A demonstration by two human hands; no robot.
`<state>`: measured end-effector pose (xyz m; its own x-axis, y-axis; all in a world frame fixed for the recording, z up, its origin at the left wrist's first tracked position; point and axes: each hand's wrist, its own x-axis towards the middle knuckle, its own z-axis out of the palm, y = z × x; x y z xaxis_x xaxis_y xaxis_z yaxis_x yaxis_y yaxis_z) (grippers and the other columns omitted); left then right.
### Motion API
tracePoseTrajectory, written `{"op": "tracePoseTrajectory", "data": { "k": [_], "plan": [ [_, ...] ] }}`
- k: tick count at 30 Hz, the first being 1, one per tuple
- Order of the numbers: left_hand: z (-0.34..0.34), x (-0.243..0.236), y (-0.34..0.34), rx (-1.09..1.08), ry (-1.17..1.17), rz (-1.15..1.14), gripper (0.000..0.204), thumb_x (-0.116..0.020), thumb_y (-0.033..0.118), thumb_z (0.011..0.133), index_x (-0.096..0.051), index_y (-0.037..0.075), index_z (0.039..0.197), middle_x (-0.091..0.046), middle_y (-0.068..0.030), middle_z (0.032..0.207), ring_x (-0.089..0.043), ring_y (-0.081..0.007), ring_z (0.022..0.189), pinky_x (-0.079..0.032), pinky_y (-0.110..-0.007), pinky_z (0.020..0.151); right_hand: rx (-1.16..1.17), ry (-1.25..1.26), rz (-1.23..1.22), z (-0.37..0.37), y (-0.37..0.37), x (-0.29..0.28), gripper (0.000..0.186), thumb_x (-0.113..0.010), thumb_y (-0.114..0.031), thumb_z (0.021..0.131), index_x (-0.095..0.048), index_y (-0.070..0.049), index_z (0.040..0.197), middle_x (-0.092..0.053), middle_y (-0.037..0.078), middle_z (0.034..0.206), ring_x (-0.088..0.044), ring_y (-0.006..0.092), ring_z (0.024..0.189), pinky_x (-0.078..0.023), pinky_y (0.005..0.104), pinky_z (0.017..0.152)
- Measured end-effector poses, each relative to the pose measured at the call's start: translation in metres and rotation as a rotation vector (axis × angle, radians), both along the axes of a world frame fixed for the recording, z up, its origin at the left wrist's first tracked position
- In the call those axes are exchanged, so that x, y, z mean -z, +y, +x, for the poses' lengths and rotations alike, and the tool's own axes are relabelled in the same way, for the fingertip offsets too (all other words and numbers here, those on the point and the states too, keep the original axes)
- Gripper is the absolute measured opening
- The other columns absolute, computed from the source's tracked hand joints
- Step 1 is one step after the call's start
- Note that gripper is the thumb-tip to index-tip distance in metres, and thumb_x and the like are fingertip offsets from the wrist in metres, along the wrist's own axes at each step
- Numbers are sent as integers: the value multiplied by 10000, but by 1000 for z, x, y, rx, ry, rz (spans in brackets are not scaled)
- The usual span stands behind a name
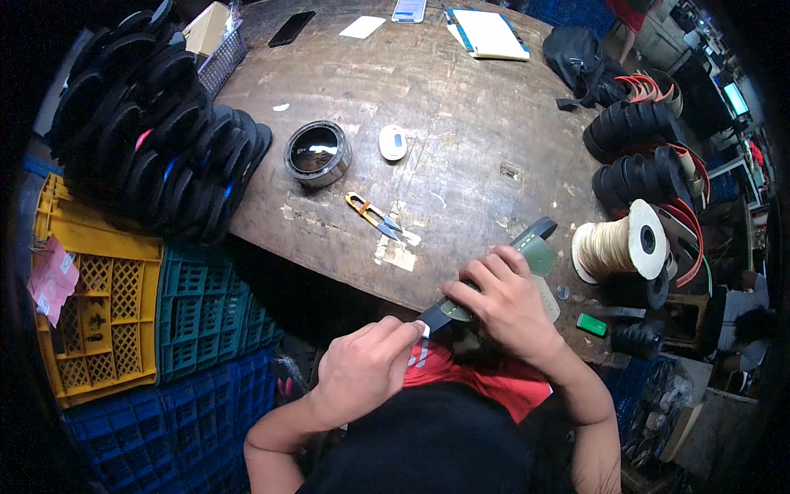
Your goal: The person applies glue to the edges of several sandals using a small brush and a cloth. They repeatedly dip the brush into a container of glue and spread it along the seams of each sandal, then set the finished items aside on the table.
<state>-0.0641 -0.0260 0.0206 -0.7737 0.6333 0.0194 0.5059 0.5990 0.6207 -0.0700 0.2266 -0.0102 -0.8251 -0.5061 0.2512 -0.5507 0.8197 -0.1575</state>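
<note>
My left hand [370, 362] grips the lower-left end of a dark sandal sole [438, 317] at the table's front edge, with a small white piece at the fingertips that I cannot make out. My right hand [502, 300] is closed over the sole farther along, its fingers on the olive-green upper [535, 255] with pale stitching or holes. A paler flap [545, 300] sticks out beside it. Yellow-handled snips [370, 216] lie ahead of my hands, near a dark round tin [317, 152] and a white oval device [393, 142]. A cream thread spool [617, 243] stands to the right.
Stacked black soles [160, 132] fill the left, above yellow [99, 280], teal and blue crates. Rolled straps [634, 177], a bag [576, 62], green box [591, 323], phones [292, 29] and notepad [485, 33] are on the table. Other people [625, 25] appear at right.
</note>
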Motion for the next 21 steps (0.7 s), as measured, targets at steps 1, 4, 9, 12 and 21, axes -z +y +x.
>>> {"op": "tracePoseTrajectory", "data": {
  "k": [1,4,9,12,21],
  "plan": [
    [0,-3,3,0,6,-32,238,-721,55,917,-699,69,1153,-654,-97,915,-725,-292,799,-595,-405,661,11,2,-4,1,-1,1,179,-621,-189,910,-690,-166,1073,-625,51,1032,-634,236,1089,-421,452,1132],
    [2,-12,13,-3,31,-142,244,-715,70,909,-686,80,1152,-647,-92,903,-728,-275,792,-598,-405,643,30,-17,-15,3,-2,1,154,-611,-185,911,-681,-148,1042,-630,44,1006,-637,227,1080,-421,442,1132],
    [-4,-19,29,33,128,-319,244,-717,91,872,-658,85,1108,-659,-89,893,-739,-248,796,-607,-385,624,26,-14,-16,3,-2,2,122,-612,-189,905,-678,-146,999,-635,42,992,-640,220,1074,-425,426,1133],
    [-8,-24,34,58,119,-350,210,-713,93,880,-659,87,1083,-665,-95,884,-738,-261,786,-604,-394,628,26,-5,-40,3,-2,3,116,-612,-194,905,-681,-149,987,-637,41,995,-639,220,1076,-426,422,1135],
    [-15,-34,44,83,82,-455,151,-699,95,927,-695,90,1078,-678,-104,867,-734,-298,772,-590,-432,636,40,7,-87,2,-2,9,125,-621,-194,893,-687,-138,983,-636,36,988,-634,218,1074,-421,419,1141]
  ]
}}
